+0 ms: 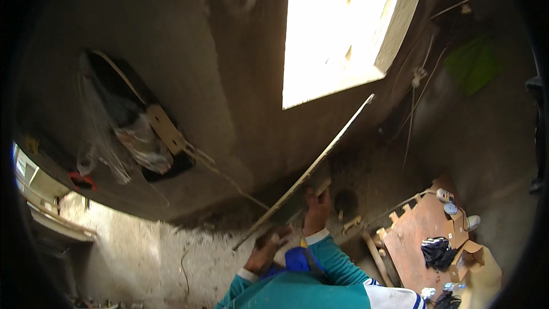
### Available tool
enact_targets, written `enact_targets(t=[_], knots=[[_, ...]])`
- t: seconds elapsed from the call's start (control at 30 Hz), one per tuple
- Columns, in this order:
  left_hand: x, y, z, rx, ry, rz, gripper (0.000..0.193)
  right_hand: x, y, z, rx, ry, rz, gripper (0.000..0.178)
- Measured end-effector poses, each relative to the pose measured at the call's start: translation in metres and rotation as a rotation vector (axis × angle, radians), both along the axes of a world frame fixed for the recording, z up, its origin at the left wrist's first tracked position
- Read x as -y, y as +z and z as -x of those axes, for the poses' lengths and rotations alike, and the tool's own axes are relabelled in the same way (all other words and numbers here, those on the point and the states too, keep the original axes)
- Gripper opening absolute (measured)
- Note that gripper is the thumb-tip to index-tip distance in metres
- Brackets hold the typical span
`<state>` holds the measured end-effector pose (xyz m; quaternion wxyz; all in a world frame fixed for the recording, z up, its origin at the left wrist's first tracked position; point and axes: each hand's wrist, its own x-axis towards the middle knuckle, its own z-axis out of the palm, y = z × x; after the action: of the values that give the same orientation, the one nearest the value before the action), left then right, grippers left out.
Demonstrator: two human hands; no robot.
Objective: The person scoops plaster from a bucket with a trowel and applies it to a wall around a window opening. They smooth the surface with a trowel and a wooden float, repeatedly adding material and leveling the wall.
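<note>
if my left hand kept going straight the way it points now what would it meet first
Probably your right hand: the left hand's fingers point up and right toward it. Depth is unclear, so the long pale strip might come first.

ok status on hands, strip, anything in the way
Left hand, right hand by strip, grip unclear. Strip slants, right end higher. Cord apparently behind it.

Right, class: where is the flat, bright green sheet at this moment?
In the head view, the green sheet is at upper right, right of the bright window opening; thin strands with a pale clump show between them.
</note>
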<state>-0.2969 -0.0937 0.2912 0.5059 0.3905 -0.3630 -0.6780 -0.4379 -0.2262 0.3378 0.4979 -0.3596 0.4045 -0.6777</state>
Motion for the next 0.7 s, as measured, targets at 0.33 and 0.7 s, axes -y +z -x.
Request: enact_targets(t=[0.33, 0.7], knots=[[-0.055, -0.004, -0.129, 0.266, 0.25, -0.134, 0.045, 0.152, 0.237, 0.019, -0.501, -0.503, 0.641, 0.046], [-0.016, -0.058, -0.142, 0.2, 0.522, -0.116, 0.045, 0.249, 0.381, 0.0, -0.666, -0.537, 0.755, 0.051]])
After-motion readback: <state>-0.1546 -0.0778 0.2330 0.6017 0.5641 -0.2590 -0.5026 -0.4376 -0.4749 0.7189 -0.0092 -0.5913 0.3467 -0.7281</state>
